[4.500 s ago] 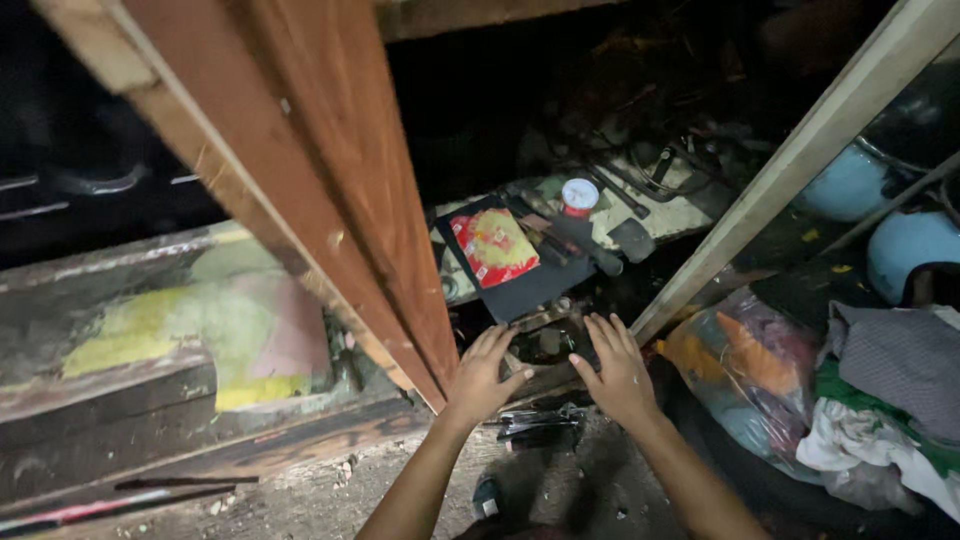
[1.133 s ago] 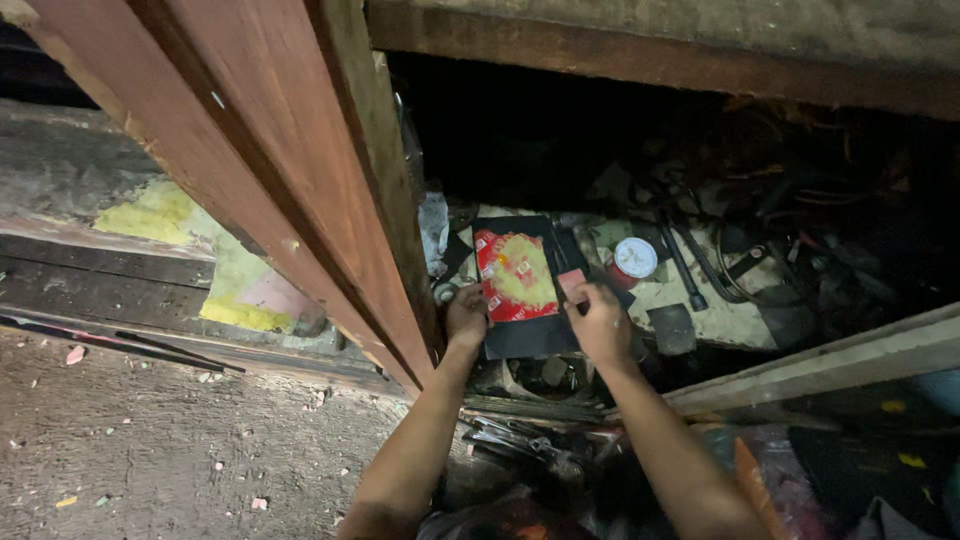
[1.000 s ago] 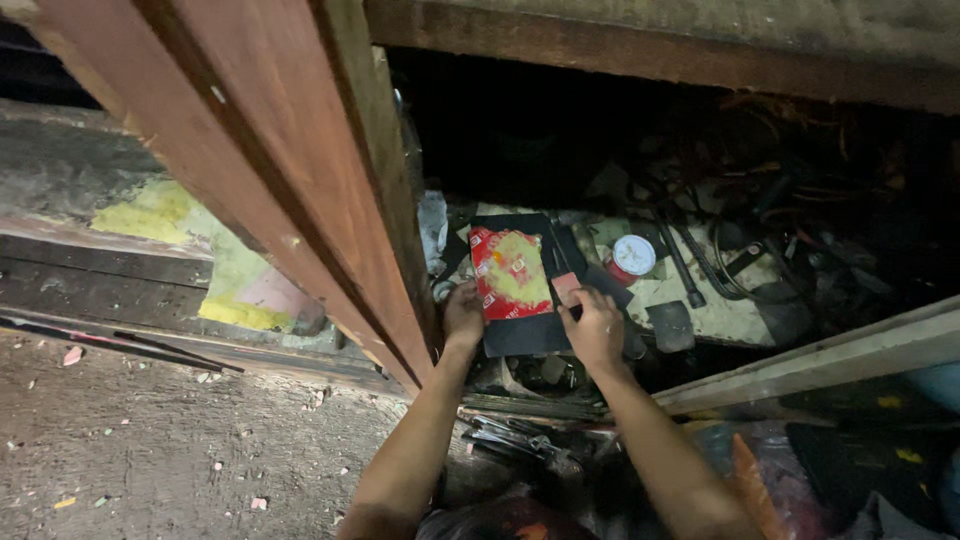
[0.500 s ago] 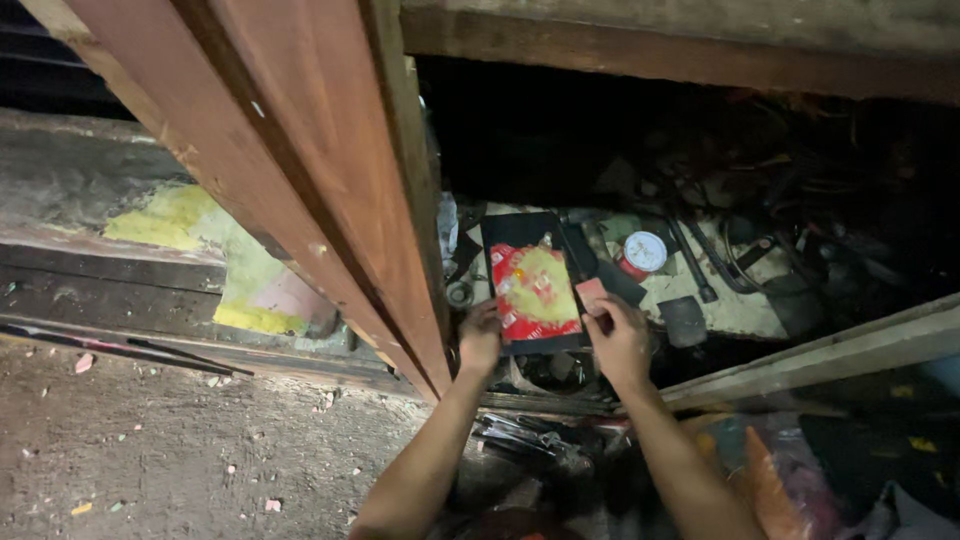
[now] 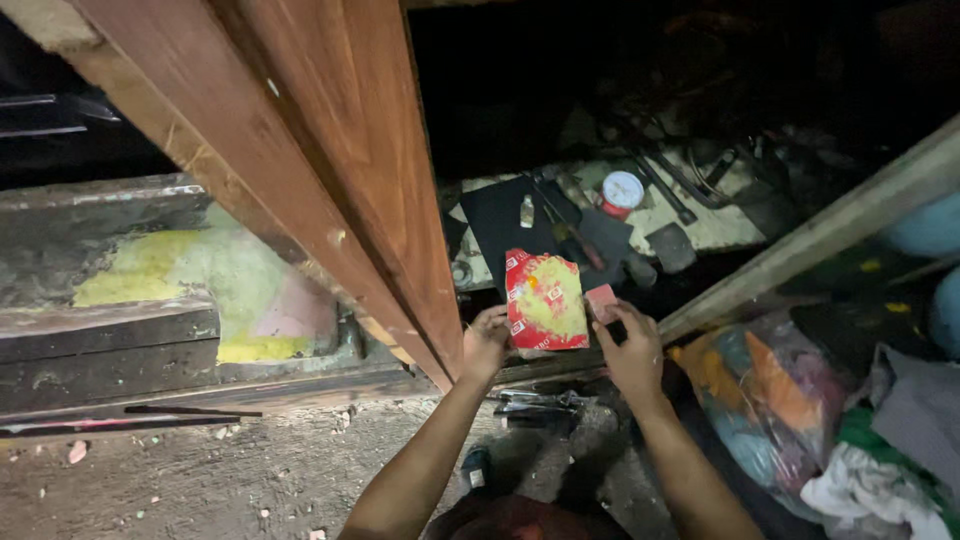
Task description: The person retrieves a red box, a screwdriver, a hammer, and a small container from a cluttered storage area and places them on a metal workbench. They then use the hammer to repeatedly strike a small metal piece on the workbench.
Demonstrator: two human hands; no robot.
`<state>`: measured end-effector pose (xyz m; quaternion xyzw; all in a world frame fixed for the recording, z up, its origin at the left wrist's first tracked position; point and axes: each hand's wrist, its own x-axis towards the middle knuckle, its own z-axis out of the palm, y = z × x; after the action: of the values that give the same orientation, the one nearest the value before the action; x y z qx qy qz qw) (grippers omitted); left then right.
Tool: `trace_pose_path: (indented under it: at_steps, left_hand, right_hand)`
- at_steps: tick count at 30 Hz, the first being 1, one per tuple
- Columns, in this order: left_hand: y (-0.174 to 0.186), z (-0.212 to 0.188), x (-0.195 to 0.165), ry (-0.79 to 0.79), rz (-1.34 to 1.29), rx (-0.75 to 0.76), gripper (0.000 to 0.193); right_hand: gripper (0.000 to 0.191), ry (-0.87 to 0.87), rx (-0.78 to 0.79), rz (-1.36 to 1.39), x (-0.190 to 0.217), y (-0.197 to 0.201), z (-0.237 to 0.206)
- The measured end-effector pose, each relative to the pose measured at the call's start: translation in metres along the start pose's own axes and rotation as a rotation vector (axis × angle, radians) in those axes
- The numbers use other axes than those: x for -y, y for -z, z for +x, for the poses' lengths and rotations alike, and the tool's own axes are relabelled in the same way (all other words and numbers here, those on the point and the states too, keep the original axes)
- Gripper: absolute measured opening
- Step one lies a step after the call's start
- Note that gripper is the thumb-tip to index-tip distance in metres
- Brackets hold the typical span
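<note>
While both hands pinch it, the red-and-yellow packet (image 5: 545, 302) lifts.
Left hand (image 5: 487, 342) and right hand (image 5: 630, 345) closed on its lower corners; likely light, crinkly, floppy above.

we see a big brown wooden door (image 5: 300, 170) on our left. a small round tin with a red rim (image 5: 622, 191) sits among dark tools (image 5: 660, 190). colourful bags and cloths (image 5: 800, 400) lie at our right.

left hand (image 5: 486, 345): bare, no glove | right hand (image 5: 633, 352): bare | forearms: uncovered, no sleeves, no jewellery seen
</note>
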<state>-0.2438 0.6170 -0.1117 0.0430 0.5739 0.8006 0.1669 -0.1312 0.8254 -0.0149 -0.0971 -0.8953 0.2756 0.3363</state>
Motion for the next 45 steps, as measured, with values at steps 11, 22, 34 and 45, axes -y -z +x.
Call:
trace_pose_path:
  at_steps: [11,22,34,45]
  left_hand:
    - [-0.002,-0.087,0.017,0.045,0.050,-0.094,0.031]
    - [0.057,-0.225,0.044,0.065,0.075,-0.347,0.034]
    - [0.151,-0.328,0.016,-0.058,-0.015,-0.670,0.031]
    - [0.283,-0.358,-0.054,-0.145,-0.092,-0.797,0.032]
  right_hand:
    - [0.033,-0.001,0.113,0.043,-0.003,0.050,-0.058]
    - [0.030,0.208,0.219,0.099,0.012,0.063,-0.122]
    - [0.029,0.414,0.390,0.334,0.109,-0.008,-0.155]
    - [0.026,0.553,0.487,0.415,0.242,-0.131,-0.183]
